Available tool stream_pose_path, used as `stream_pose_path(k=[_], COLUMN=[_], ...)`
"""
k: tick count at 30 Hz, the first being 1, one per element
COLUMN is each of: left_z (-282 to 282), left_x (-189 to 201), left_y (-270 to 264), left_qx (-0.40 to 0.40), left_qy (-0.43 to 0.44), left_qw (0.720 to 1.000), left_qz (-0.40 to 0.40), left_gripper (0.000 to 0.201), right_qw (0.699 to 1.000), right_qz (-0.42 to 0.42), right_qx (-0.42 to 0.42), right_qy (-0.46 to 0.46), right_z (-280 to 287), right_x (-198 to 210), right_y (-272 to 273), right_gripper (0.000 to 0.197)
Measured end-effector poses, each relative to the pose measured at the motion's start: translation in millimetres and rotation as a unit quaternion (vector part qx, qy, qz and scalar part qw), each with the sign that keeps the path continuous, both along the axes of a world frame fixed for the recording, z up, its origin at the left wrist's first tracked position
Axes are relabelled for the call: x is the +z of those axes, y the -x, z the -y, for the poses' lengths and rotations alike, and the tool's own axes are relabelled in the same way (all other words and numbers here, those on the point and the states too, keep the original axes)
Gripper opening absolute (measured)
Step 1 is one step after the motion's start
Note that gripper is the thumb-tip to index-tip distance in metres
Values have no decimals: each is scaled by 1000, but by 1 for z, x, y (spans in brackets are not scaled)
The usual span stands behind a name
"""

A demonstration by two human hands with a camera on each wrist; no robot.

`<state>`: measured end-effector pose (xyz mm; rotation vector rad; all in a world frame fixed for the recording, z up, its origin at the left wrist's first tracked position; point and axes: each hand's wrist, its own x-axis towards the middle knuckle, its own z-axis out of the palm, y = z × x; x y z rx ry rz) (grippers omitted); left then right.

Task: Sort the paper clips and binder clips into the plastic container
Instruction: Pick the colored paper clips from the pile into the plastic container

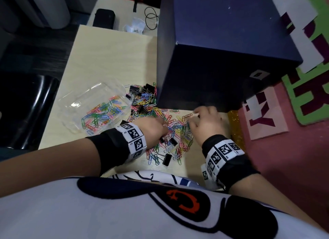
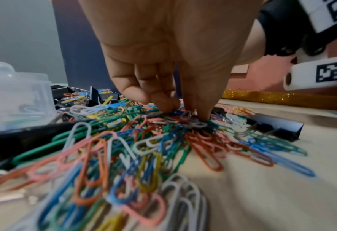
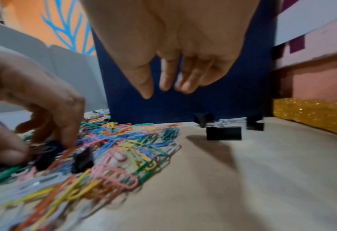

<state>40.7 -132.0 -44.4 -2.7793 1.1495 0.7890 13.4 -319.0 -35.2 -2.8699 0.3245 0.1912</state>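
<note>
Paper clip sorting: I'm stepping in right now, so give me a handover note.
Left hand: fingertips pinching paper clips in the pile of paper clips on the table.
Right hand: above the table, fingers loosely curled, holding nothing.
Clear plastic container: left of the pile, holding coloured paper clips only as far as can be seen.
Black binder clips: mixed through the pile; more lie by the dark blue box.
Done: part of the paper clips moved.
Left: the rest of the paper clips and the binder clips.
</note>
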Motion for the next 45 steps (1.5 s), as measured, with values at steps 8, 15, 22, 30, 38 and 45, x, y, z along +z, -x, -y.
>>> stream_pose_path(k=[8,15,22,30,38,45], left_z=[7,3,3,3,10,7], left_x=[-2,-7,-8,-6,-6,-8], left_y=[4,6,7,12,9,5], left_qx=[-23,-38,-47,-96,-92,-56], left_qy=[-5,2,-1,30,1,8], left_qw=[999,998,998,994,995,997], left_qz=[43,47,49,38,38,48], left_gripper=[30,30,26,30,26,31], right_qw=[956,968,982,999,948,922], right_qz=[-189,-157,-122,-34,-207,-188], right_qx=[225,193,144,-34,241,333], right_qy=[7,-26,-29,22,-25,59], right_z=[-24,-18,-2,11,-18,-33], right_x=[-13,-12,-7,-5,-6,-16], right_y=[16,18,15,5,23,37], right_gripper=[39,39,29,41,22,52])
